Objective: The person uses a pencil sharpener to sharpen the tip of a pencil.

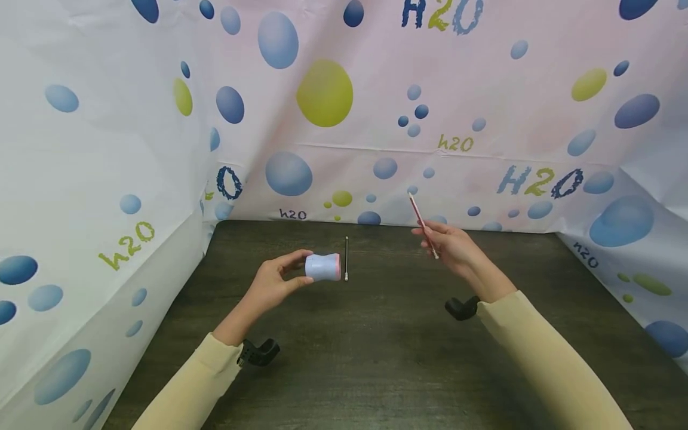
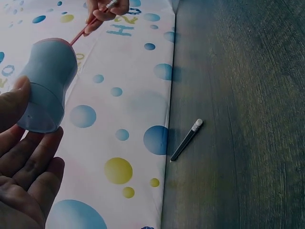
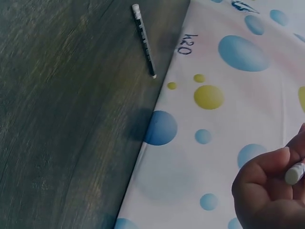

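Note:
My left hand (image 1: 273,282) grips a light blue, narrow-waisted pencil sharpener (image 1: 322,267) with a pink end. Thumb and fingers hold its base, and the sharpener lies sideways in the head view, pink end to the right. With my right hand (image 1: 454,249) I pinch a red pencil (image 1: 418,211) with a white eraser end; it slants up and left, away from the sharpener. In the right wrist view only the white eraser end (image 3: 294,174) of that pencil shows clearly. A black pencil (image 1: 346,258) with a white eraser lies on the table just beyond the sharpener.
The dark wooden table (image 1: 365,358) meets a white sheet (image 1: 376,77) printed with blue and green dots, which rises at the back and both sides. A dark device (image 1: 261,352) is strapped at the left wrist, another (image 1: 461,308) at the right.

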